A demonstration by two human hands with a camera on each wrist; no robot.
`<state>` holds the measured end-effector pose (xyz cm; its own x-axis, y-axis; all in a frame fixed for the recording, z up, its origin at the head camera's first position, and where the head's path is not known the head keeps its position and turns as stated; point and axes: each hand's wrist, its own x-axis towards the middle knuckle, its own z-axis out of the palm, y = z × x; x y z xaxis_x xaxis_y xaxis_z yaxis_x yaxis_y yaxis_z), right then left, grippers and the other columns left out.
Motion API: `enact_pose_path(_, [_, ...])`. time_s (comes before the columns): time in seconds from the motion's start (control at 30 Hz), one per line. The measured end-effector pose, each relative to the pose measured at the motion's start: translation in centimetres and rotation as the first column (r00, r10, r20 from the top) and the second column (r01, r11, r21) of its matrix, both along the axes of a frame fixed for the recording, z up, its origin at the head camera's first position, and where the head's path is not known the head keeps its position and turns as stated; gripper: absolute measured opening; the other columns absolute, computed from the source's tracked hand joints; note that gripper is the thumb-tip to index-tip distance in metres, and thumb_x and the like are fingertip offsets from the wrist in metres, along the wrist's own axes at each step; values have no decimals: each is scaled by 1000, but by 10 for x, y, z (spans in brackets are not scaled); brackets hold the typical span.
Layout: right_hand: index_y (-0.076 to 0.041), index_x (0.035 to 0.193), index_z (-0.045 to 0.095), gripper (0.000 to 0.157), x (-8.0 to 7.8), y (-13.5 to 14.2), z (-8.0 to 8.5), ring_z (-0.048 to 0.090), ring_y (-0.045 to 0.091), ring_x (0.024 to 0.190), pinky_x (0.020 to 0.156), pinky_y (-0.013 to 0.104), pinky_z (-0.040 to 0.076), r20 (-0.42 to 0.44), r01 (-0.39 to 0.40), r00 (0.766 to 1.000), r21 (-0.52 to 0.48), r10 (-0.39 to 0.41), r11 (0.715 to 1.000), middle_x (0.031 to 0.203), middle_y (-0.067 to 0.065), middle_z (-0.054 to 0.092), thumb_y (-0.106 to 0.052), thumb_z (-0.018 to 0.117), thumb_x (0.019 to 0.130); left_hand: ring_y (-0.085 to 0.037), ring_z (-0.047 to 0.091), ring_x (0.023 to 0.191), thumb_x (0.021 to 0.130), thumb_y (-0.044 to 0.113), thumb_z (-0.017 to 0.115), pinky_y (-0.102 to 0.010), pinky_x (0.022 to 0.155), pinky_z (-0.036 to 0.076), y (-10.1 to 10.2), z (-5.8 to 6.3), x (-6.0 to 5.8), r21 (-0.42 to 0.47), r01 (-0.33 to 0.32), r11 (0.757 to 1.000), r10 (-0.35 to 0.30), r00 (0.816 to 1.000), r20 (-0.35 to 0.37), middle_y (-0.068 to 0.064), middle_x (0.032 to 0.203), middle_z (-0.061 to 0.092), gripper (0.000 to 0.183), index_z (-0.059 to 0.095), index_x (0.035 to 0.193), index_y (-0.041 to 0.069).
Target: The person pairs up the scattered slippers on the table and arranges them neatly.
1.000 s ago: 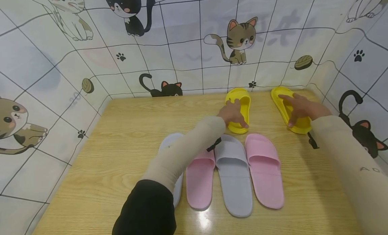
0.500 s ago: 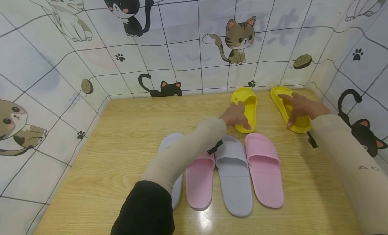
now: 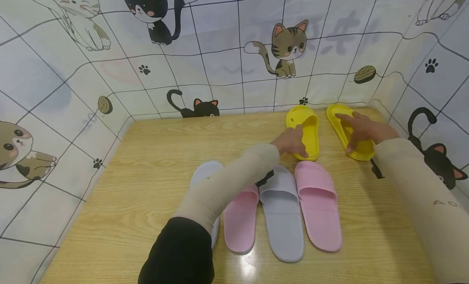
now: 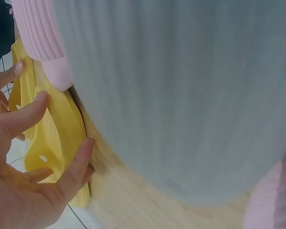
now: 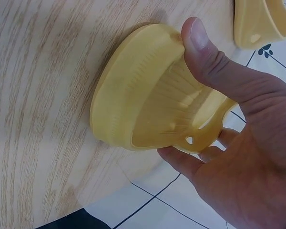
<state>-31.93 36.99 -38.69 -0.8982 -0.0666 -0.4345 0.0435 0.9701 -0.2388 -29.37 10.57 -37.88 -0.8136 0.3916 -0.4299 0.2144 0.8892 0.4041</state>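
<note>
Two yellow clogs stand on the wooden tabletop near the back wall in the head view. My left hand [image 3: 291,140] holds the left yellow clog [image 3: 311,141] from its left side, thumb and fingers spread about it. In the left wrist view its fingertips [image 4: 86,148] touch the clog's side. My right hand [image 3: 366,129] grips the right yellow clog [image 3: 363,154], which is turned at a slant. The right wrist view shows the thumb [image 5: 200,40] on one side of its rim and the fingers on the opposite side.
In front lie a pink slipper [image 3: 239,227], a grey slipper [image 3: 283,227] and another pink slipper [image 3: 318,210], side by side. My left forearm partly covers a second grey slipper [image 3: 205,170]. A cat-patterned sheet [image 3: 220,68] rises around the tabletop [image 3: 154,166].
My left hand and the left yellow clog have slid to the right, closer to the right clog. The right hand and its clog have stayed in place.
</note>
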Motion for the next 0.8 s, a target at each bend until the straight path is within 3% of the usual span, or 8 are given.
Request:
enact_pose_path(0.1, [-22,167,8,138,1,0,1,-1,66,147,104,89,17,-1,-6,1000,2,6,1000,166,36,-10,-30,99,63,-11,59,86,91,37,79,-18,73,50,3,1,1,-12,-6,1000,6,1000,5,1,127,56,93,21,162,19])
enact_pose_path(0.27, [-22,167,8,137,1,1,1,0,66,147,103,89,16,2,-3,1000,3,3,1000,166,36,-9,-30,98,64,-12,52,124,91,38,79,-20,104,47,10,-1,5,-12,-19,1000,18,998,-67,1,149,49,88,27,159,19])
enact_pose_path(0.37, [-22,167,6,140,-2,3,-1,-1,67,147,104,89,16,2,2,1000,2,-2,1000,166,36,-10,-31,99,62,-13,47,136,90,39,80,-23,115,43,14,-2,7,-16,-14,1000,12,994,-108,-1,156,45,87,30,158,18])
enact_pose_path(0.5, [-21,167,1,147,-7,5,-4,0,66,147,105,88,16,7,15,1000,20,-15,1000,166,36,-9,-35,100,60,-12,56,126,92,37,78,-21,112,44,16,-3,8,-8,29,1000,-30,993,-112,0,150,54,90,24,161,15])
enact_pose_path(0.63, [-19,167,-1,148,-8,5,-4,1,65,147,106,87,16,11,30,999,31,-30,999,165,36,-9,-36,101,60,-11,56,111,92,35,77,-19,107,45,17,-4,7,17,67,998,-65,994,-90,1,134,61,83,30,156,14])
enact_pose_path(0.7, [-19,167,-1,148,-8,4,-4,0,65,147,107,87,15,11,29,1000,23,-29,999,165,37,-10,-35,101,60,-11,55,112,91,36,78,-18,107,44,18,-4,7,31,74,997,-72,995,-65,1,133,60,80,33,153,14])
enact_pose_path(0.8, [-20,167,0,149,-9,5,-6,-1,65,147,107,86,14,15,32,999,8,-32,999,165,37,-10,-34,101,59,-9,53,128,92,36,77,-17,115,39,20,-3,4,51,84,995,-84,996,-7,2,149,54,84,28,158,15])
